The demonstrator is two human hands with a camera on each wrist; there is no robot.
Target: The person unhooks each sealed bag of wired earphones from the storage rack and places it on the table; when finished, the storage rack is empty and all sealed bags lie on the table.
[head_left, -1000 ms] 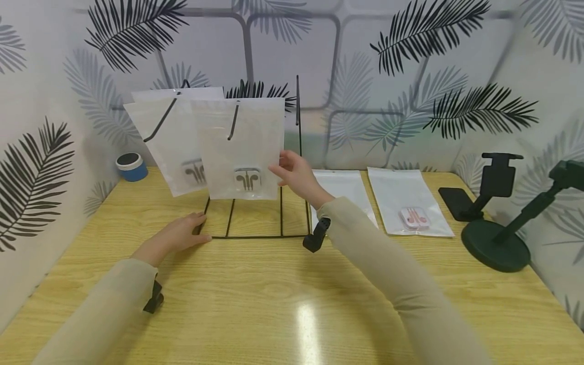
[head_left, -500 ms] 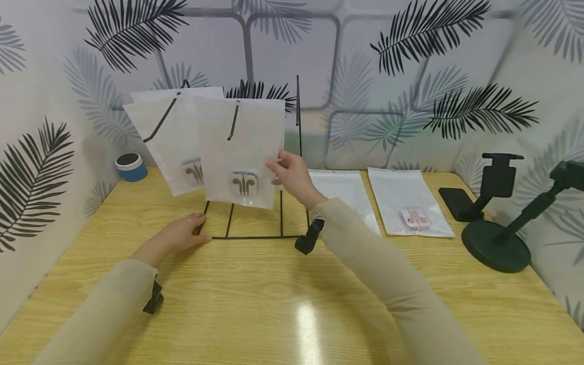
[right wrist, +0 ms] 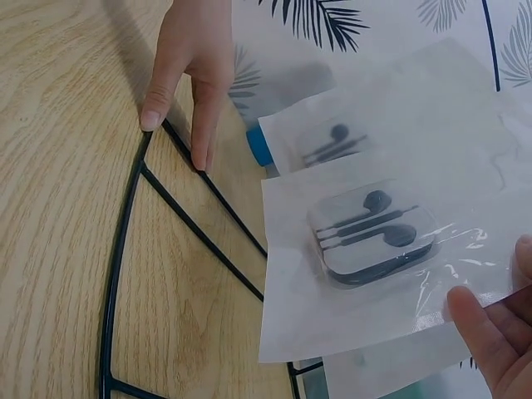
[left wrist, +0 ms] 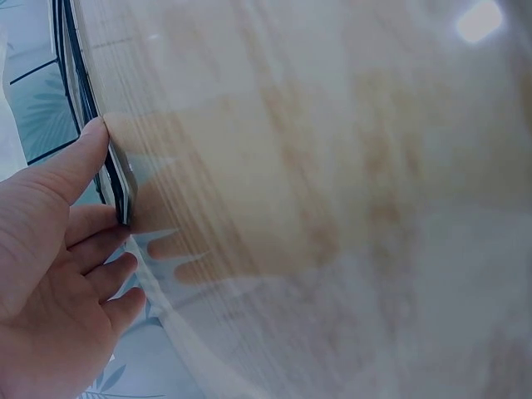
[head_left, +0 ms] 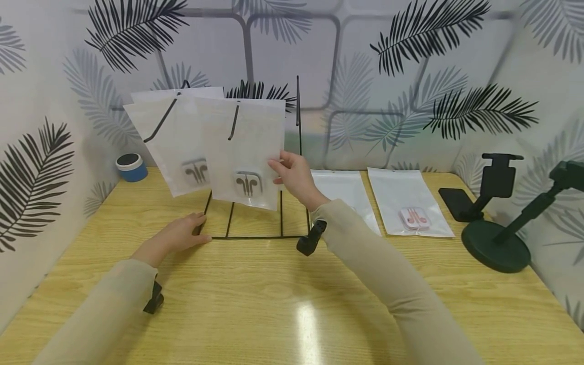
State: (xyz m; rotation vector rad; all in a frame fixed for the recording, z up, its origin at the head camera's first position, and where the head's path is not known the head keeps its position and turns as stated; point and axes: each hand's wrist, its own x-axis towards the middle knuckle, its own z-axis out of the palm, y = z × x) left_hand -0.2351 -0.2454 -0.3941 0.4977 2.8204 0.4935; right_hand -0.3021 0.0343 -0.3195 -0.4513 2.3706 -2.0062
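Note:
A black wire display rack (head_left: 255, 238) stands on the wooden table, its hooks bearing white zip bags. On the middle hook hangs a white bag of earphones (head_left: 255, 126), its boxed earphones (right wrist: 378, 224) showing through the film. My right hand (head_left: 298, 177) is at this bag's right edge, with the edge between thumb and fingers. A second bag of earphones (head_left: 157, 139) hangs tilted on the left hook, partly covered by the first, and another sheet edge shows behind it. My left hand (head_left: 175, 235) holds the front left corner of the rack's base between thumb and fingers.
Two more white bags lie on the table to the right: a partly covered bag (head_left: 339, 182) and a bag with pink earphones (head_left: 401, 190). Farther right are a black phone-like slab (head_left: 453, 200) and a dark stand (head_left: 495, 246). A blue jar (head_left: 132, 171) stands back left.
The front bag's lower part swung forward and left, then back right. My right hand shifted slightly left with its edge. My left hand stayed at the rack corner.

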